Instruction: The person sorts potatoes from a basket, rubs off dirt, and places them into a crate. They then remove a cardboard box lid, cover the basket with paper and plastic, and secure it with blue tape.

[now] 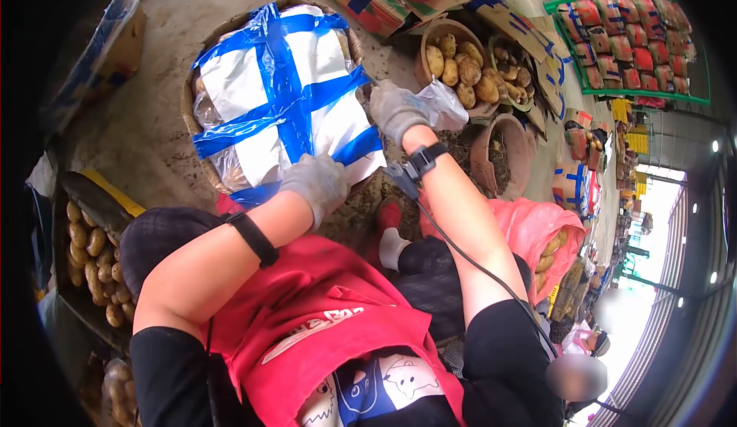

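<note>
A round basket stands on the floor before me, covered by a white sheet with crossed strips of blue tape. My left hand, in a grey glove, is closed at the near edge of the cover, where the lengthwise tape strip runs in under its fingers. Also gloved, my right hand is at the right rim near a tape end, its fingers curled. A thin dark tip shows at those fingers; I cannot tell what it belongs to. Clear plastic lies close beside the right hand.
Potatoes fill a tub at upper right, with an empty round tub below it. A pink sack of potatoes stands beside my leg. More potatoes lie at left. A green rack of packed boxes stands at far right.
</note>
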`<state>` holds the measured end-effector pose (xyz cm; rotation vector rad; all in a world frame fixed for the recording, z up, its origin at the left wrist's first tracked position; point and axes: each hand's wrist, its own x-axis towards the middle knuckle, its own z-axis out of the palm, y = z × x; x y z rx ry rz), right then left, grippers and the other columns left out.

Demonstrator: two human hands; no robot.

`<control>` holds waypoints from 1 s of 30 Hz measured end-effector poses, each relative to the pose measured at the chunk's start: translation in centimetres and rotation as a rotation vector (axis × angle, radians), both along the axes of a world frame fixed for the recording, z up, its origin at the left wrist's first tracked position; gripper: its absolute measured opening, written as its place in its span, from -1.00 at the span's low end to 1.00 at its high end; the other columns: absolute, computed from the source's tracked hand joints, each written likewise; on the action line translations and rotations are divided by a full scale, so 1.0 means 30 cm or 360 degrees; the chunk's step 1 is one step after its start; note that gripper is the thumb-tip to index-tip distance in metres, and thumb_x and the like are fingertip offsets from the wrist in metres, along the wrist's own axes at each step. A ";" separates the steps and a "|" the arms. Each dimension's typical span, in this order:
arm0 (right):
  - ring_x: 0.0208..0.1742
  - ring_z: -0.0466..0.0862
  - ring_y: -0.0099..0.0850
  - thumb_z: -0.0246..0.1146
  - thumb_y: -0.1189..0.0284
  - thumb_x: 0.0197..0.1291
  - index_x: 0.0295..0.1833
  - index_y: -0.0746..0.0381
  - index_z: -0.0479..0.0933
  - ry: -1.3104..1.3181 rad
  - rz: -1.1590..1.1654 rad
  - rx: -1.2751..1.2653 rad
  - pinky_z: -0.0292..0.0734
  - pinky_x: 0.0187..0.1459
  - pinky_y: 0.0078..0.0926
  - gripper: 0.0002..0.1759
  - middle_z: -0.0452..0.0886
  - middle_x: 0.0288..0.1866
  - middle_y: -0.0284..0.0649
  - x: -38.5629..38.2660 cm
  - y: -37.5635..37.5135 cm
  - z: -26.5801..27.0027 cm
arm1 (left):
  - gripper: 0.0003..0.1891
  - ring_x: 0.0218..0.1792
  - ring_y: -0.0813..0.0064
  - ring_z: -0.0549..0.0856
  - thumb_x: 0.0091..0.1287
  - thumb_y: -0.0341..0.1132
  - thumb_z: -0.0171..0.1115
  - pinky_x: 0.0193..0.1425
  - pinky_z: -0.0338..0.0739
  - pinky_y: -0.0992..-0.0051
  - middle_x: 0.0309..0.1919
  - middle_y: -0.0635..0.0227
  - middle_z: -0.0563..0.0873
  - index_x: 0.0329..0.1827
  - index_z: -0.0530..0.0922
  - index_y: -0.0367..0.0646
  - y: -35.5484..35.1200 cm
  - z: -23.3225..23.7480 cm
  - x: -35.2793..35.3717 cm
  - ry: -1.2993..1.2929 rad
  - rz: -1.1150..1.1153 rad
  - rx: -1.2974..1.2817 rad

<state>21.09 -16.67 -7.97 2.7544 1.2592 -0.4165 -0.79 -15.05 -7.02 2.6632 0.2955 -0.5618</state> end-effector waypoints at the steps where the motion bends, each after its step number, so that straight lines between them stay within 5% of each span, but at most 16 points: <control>1: 0.05 0.74 0.16 0.02 0.07 0.46 0.03 0.23 0.67 0.0013 0.0007 -0.0016 0.62 0.08 0.05 -0.51 0.74 -0.03 0.17 0.005 0.010 -0.015 | -0.70 0.04 0.02 0.77 0.49 -0.29 0.10 0.05 0.68 0.16 0.00 0.10 0.76 0.07 0.68 -0.29 -0.002 -0.007 0.007 0.0037 0.0026 0.0026; 7: 0.30 0.67 -0.01 0.14 0.16 0.43 0.26 0.21 0.61 0.0102 -0.0162 -0.0171 0.58 0.24 -0.06 -0.54 0.66 0.26 0.11 0.044 0.075 -0.026 | -0.72 -0.02 0.01 0.81 0.48 -0.32 0.08 0.03 0.68 0.15 -0.05 0.08 0.80 0.07 0.68 -0.25 -0.005 -0.015 -0.010 0.0068 -0.0141 -0.0050; 10: 0.22 0.69 0.09 0.14 0.08 0.41 0.21 0.21 0.62 -0.0079 0.0033 -0.0021 0.60 0.21 -0.02 -0.51 0.70 0.15 0.17 0.099 0.106 -0.092 | -0.72 0.02 0.02 0.79 0.49 -0.33 0.09 0.04 0.68 0.16 -0.01 0.08 0.79 0.10 0.67 -0.26 -0.012 0.064 -0.023 0.0116 0.0209 -0.0115; 14: 0.21 0.68 0.12 0.04 0.10 0.45 0.17 0.20 0.63 -0.0014 -0.0005 0.0047 0.60 0.19 0.02 -0.53 0.70 0.12 0.18 0.051 0.254 0.065 | -0.68 0.02 0.02 0.79 0.50 -0.27 0.08 0.05 0.68 0.17 0.01 0.14 0.78 0.11 0.67 -0.25 -0.015 0.030 -0.029 0.0000 -0.0102 -0.0015; 17: 0.25 0.68 0.03 0.09 0.21 0.43 0.17 0.21 0.66 -0.0055 0.0058 -0.0032 0.58 0.23 -0.03 -0.58 0.69 0.20 0.09 0.022 0.385 0.105 | -0.69 0.02 0.03 0.80 0.50 -0.28 0.09 0.07 0.69 0.16 0.02 0.12 0.78 0.11 0.68 -0.25 -0.008 0.029 -0.011 0.0052 0.0016 -0.0091; 19: 0.31 0.67 -0.03 0.10 0.24 0.43 0.30 0.19 0.61 -0.0024 0.0045 -0.0182 0.56 0.29 -0.06 -0.54 0.67 0.29 0.03 0.031 0.464 0.080 | -0.69 0.06 0.04 0.80 0.51 -0.28 0.08 0.08 0.71 0.18 0.02 0.10 0.78 0.11 0.69 -0.25 0.009 0.084 -0.011 0.0152 0.0155 -0.0196; 30: 0.27 0.69 -0.02 0.02 0.16 0.47 0.27 0.13 0.60 -0.0158 -0.0090 -0.0050 0.60 0.23 -0.03 -0.55 0.69 0.26 0.00 0.139 0.518 -0.043 | -0.69 0.16 0.06 0.75 0.51 -0.28 0.06 0.15 0.70 0.18 0.07 0.21 0.79 0.06 0.77 -0.11 -0.001 0.143 -0.053 0.0308 -0.0030 -0.0368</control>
